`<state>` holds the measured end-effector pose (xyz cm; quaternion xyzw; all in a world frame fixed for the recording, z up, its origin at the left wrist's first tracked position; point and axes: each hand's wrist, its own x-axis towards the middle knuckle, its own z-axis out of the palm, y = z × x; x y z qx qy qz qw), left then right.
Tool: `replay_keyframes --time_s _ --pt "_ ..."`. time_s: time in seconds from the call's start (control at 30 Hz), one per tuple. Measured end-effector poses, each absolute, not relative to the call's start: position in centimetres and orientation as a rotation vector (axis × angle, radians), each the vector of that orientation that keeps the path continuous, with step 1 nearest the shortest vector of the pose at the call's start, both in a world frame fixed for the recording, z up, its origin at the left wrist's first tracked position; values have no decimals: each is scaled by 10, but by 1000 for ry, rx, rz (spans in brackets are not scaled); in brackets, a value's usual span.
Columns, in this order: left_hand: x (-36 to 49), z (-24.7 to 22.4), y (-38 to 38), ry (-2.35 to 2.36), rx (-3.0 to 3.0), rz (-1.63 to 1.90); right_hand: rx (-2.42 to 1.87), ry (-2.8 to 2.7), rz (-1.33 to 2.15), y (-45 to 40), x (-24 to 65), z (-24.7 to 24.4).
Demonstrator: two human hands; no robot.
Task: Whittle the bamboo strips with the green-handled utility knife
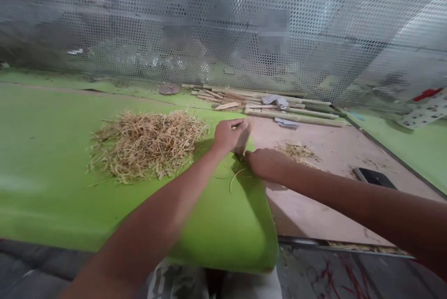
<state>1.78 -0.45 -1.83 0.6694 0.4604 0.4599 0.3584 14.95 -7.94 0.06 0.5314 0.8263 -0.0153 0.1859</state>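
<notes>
My left hand (pixel 228 136) is over the right-hand edge of a bright green sheet (pixel 223 234), its thumb and fingers drawn together. What they close on is blurred and I cannot make it out. Just in front and to the right, my right hand (pixel 266 164) is curled with its fingertips pinched close to the left hand. Its grip is hidden too. Below the hands, thin curved green strands (pixel 235 179) lie on the sheet. A large heap of dry, straw-coloured strips (pixel 150 146) sits left of my left hand.
Bamboo and wood sticks (pixel 296 116) lie along the back with folded paper (pixel 275 99). On the bare pinkish board (pixel 289 215) are a smaller heap of shavings (pixel 298 152) and a phone-like dark object (pixel 375 178). A perforated metal screen (pixel 216 19) rises behind.
</notes>
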Motion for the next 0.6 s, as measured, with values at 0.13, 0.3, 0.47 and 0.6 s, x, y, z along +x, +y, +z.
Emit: replay_keyframes --time_s 0.13,0.3,0.47,0.6 --pt "12 -19 2 1210 1635 1173 1531 2369 -92 -78 155 5" --pt "10 -13 2 1140 1648 1119 1622 2409 -260 -86 167 18" --pt "12 -6 -7 928 1794 993 1660 2371 -327 -91 166 26" --pt "12 -3 -11 879 1777 916 1604 2352 -245 -88 164 14"
